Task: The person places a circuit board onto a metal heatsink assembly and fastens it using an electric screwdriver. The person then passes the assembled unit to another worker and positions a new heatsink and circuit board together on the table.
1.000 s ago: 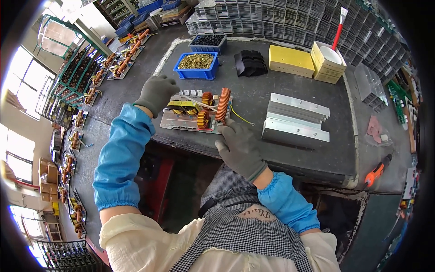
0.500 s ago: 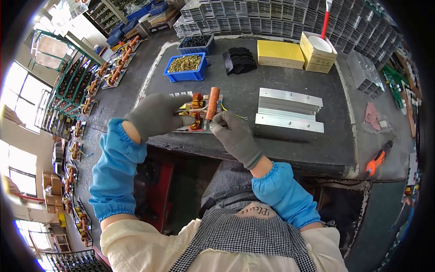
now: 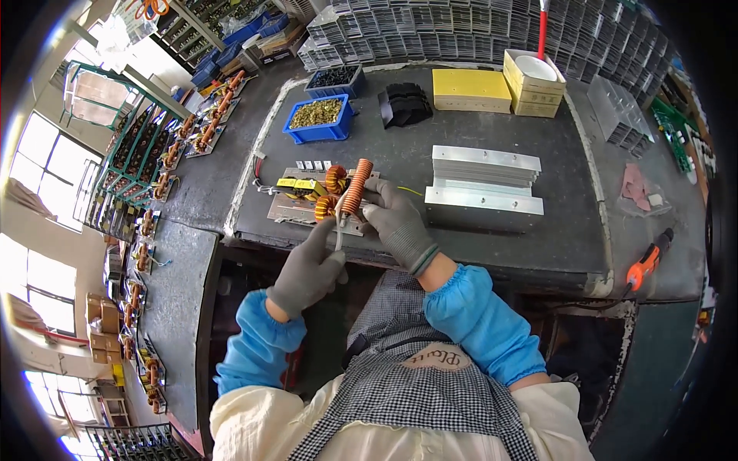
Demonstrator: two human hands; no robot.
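Note:
A circuit board (image 3: 288, 207) with a yellow-topped transformer (image 3: 301, 184) and two copper-wound ring coils lies at the table's near edge. Along its right side a tall copper coil (image 3: 357, 187) leans slightly. My right hand (image 3: 397, 223), in a grey glove, is closed against the coil's right side, its fingertips partly hidden. My left hand (image 3: 309, 273), also gloved, pinches a thin whitish strip (image 3: 339, 232) just in front of the board. To the right of my right hand lies a finned aluminium heat sink (image 3: 484, 180).
Behind the board stand a blue bin of brass-coloured parts (image 3: 319, 115) and a grey bin of black parts (image 3: 336, 80). Black plastic pieces (image 3: 403, 105), a yellow box (image 3: 471, 91) and an open carton (image 3: 532, 84) sit farther right. An orange power tool (image 3: 647, 263) lies at far right.
My left hand has drawn back from over the board toward me and now holds the whitish strip. My right hand has moved slightly up beside the coil. More of the board shows.

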